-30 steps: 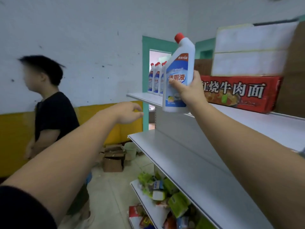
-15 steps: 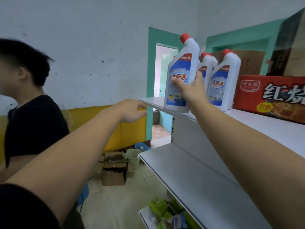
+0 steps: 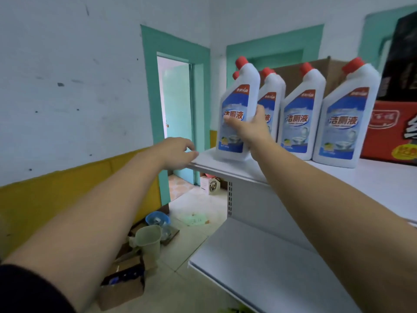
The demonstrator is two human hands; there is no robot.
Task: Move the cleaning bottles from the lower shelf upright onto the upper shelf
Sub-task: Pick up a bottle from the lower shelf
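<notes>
My right hand (image 3: 250,129) grips a white cleaning bottle (image 3: 237,102) with a red cap and blue label. The bottle stands upright, slightly tilted, at the left end of the upper shelf (image 3: 225,164), its base at the shelf surface. Several matching bottles (image 3: 300,114) stand upright in a row to its right, and another red cap shows behind it. My left hand (image 3: 178,152) holds nothing, its loosely curled fingers at the shelf's left corner. The lower shelf (image 3: 259,263) beneath shows bare grey metal.
A red carton (image 3: 392,132) with a dark box on top sits right of the bottles, brown cardboard behind them. On the floor lie cardboard boxes (image 3: 124,285), a green jug (image 3: 149,240) and a blue basin (image 3: 158,219). A teal doorway (image 3: 176,118) opens ahead.
The view has swung right and closer; the other person has left the frame. My right hand has brought the bottle down onto the upper shelf's left end. My left hand has reached the shelf corner.
</notes>
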